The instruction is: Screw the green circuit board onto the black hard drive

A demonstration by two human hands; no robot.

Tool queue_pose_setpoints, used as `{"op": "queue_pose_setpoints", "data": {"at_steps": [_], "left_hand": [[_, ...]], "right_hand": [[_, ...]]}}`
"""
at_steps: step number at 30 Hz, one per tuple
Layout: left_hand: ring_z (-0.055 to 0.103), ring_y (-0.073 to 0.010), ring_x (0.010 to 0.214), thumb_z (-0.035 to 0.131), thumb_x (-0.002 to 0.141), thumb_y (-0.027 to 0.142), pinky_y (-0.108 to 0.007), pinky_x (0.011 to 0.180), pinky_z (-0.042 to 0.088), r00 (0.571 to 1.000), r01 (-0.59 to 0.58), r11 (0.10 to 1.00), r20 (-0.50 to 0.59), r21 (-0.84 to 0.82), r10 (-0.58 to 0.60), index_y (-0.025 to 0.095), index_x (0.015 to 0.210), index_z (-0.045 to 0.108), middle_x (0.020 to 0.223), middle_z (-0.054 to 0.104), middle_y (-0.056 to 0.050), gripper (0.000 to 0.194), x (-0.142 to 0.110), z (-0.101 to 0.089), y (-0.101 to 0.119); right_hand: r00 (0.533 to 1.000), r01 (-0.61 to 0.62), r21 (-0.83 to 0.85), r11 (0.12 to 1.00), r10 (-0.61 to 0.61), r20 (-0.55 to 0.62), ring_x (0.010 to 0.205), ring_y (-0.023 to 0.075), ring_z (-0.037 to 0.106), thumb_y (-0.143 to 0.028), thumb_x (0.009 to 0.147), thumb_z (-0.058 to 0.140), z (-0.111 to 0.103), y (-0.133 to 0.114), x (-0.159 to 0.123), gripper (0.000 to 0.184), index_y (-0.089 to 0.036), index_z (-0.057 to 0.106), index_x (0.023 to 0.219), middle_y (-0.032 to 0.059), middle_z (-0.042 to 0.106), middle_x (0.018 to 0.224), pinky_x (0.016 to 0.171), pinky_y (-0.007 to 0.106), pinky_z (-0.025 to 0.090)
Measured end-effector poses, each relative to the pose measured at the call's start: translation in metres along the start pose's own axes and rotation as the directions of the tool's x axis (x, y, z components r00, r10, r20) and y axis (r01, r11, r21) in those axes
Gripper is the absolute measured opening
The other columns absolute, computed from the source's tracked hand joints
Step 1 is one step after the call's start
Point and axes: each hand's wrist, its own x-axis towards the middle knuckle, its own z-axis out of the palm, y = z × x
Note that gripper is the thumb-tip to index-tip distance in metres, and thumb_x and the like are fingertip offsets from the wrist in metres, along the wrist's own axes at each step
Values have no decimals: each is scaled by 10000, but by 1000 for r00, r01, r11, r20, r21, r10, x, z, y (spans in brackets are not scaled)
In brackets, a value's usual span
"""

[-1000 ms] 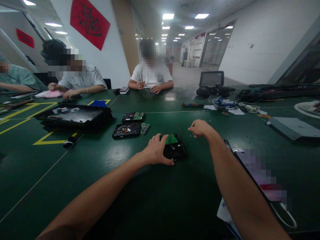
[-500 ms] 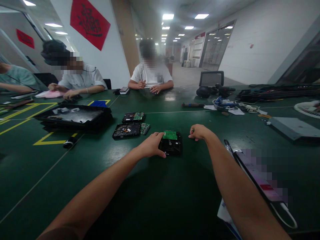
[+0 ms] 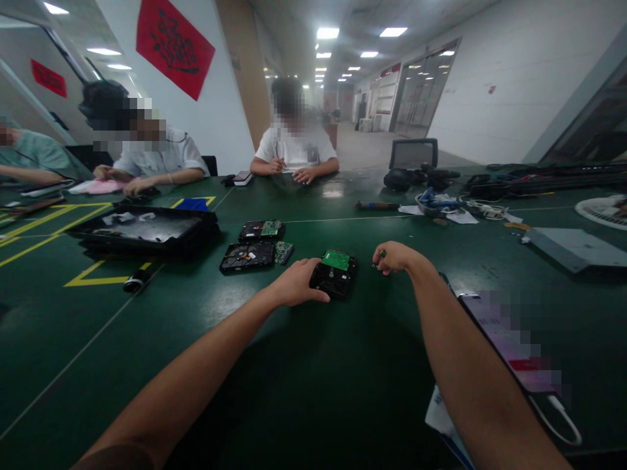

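Note:
A black hard drive (image 3: 333, 277) with a green circuit board (image 3: 336, 260) on its upper face lies at a slant on the dark green table. My left hand (image 3: 300, 282) grips its left side, the thumb along the near edge. To the right of the drive, my right hand (image 3: 390, 258) is closed around a small dark and yellow-green tool (image 3: 383, 253), mostly hidden by the fingers. Left of the held drive lie another opened hard drive (image 3: 248, 256), a loose circuit board (image 3: 283, 252) and a further hard drive (image 3: 261, 230) behind them.
Black stacked trays (image 3: 147, 228) with small pieces stand at left, near a dark cylinder (image 3: 137, 279). By my right forearm lies a phone (image 3: 494, 333) with a white cable. Farther back are a pen-like tool (image 3: 377, 205), a grey metal case (image 3: 573, 248) and several people sitting.
The hard drive has turned clockwise and its near edge has shifted up slightly, with my left hand still on it. My right hand has rotated a little, showing more of the small tool.

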Motion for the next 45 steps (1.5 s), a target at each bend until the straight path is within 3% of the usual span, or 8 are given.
{"op": "queue_pose_setpoints", "data": {"at_steps": [2,6,12,24,29,33,41,45], "left_hand": [[550,-382,1214,684,702,747,-474,996,455,999,44,998,5,35,-45,174,1442,435,1352,582,-176,968,-1,6,13],[465,-429,1270,539,683,888,-523,1032,397,979,192,974,-95,123,-181,158,1498,350,1408,506,-221,1110,0,27,38],[435,-435,1270,544,753,785,-539,1042,360,951,272,944,-198,184,-236,127,1508,290,1397,483,-233,1034,1,45,52],[494,-425,1223,629,734,612,-529,995,428,982,183,946,-103,266,-161,117,1479,318,1373,511,-237,947,-5,31,54],[501,-413,1241,676,685,553,-514,994,445,993,111,957,18,268,-120,148,1468,318,1393,502,-219,951,-8,22,51],[481,-405,1292,700,667,513,-509,1026,437,994,75,965,60,251,-93,168,1479,290,1431,481,-206,973,-5,17,40],[407,-404,1403,669,778,523,-514,1103,408,999,25,977,-31,213,-19,179,1485,332,1589,304,-203,856,-8,23,37],[386,-370,1418,624,840,521,-527,1166,346,995,-57,978,-74,201,73,214,1478,392,1570,382,-134,746,-13,29,33]], "right_hand": [[1000,6,3,1000,-6,-9,634,156,688,-117,790,712,1,1,1,186,-157,687,970,41,719,711,493,207,471],[999,24,8,1000,-24,-36,611,143,661,-151,807,707,3,4,2,135,-166,697,941,31,704,682,497,204,468],[997,16,28,999,-13,-75,605,135,651,-175,826,689,7,6,5,106,-174,705,930,40,711,725,507,210,475],[986,-4,55,998,13,-166,544,132,631,-175,848,631,2,-2,-2,117,-123,701,927,82,716,720,458,210,457],[983,84,54,995,-74,-167,544,136,639,-125,764,648,1,-20,-11,55,-119,697,740,80,719,686,460,206,462],[977,161,66,985,-150,-154,574,137,657,-107,730,665,8,-35,-16,122,-145,701,840,41,713,668,448,182,445],[977,200,47,979,-195,-88,600,149,673,-173,764,702,14,-48,-21,85,-155,711,847,34,712,655,459,187,464],[983,179,82,980,-174,-63,586,138,658,-156,753,692,15,-50,-23,105,-146,726,852,43,716,660,471,187,464]]}}
